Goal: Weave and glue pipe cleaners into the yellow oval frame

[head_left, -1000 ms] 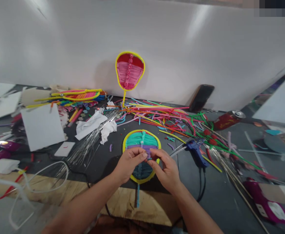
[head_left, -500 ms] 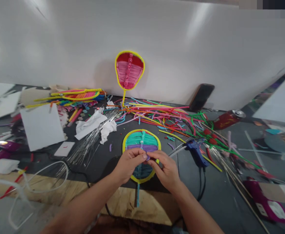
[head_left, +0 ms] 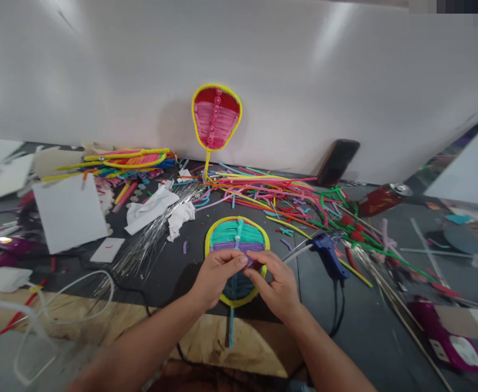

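Note:
Thumb and fingertips of my left hand [head_left: 218, 274] pinch a small purple piece of pipe cleaner [head_left: 249, 262]. From the other side my right hand [head_left: 277, 283] grips the same piece, its fingertips almost meeting the left ones. Below both hands lies a fan-shaped pipe-cleaner craft [head_left: 239, 231] with a yellow rim, teal and purple bands, pearl-like beads down its middle and a blue stem. My fingers cover part of its centre and lower half.
A pink fan-shaped craft [head_left: 216, 117] leans on the white wall. Loose pipe cleaners [head_left: 259, 188], a blue glue gun [head_left: 331, 257], a phone [head_left: 338, 163] and a red can [head_left: 381, 199] lie right of centre. Crumpled paper [head_left: 153, 207] and thin wires [head_left: 141, 253] lie left.
My fingers shift slightly around the purple piece, with the right fingertips spreading a little. The fan-shaped craft stays where it was.

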A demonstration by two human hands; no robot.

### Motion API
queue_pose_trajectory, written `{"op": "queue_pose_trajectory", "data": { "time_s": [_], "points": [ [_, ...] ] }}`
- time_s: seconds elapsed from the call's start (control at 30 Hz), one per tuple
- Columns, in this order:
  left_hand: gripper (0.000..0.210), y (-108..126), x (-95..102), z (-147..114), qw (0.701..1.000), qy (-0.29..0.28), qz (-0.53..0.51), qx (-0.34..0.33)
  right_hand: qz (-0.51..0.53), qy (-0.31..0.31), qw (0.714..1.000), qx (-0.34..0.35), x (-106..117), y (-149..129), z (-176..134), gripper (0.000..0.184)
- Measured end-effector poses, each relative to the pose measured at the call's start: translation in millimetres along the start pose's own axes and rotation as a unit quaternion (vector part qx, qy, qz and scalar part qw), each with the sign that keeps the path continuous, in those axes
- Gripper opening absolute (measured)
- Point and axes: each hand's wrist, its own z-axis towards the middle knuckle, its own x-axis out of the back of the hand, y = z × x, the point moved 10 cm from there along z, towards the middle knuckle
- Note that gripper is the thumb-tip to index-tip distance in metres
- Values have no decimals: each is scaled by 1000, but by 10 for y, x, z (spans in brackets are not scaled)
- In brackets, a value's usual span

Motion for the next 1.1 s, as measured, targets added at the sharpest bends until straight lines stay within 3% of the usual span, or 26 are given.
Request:
{"op": "queue_pose_trajectory", "data": {
  "time_s": [0.33,0.6,0.93,1.1],
  "points": [
    [25,72,-70,-5,998,-54,24,-2,-16,-9,1000,25,50,-53,20,20],
    [31,78,-66,-17,998,-42,50,7,-8,1,998,67,16,-118,-5,19],
    [29,19,-81,1,997,-70,15,21,-22,26,999,7,101,4,0,17],
    [26,26,-21,21,998,-51,31,35,0,-8,1000,-2,58,5,26,16]
  ]
}}
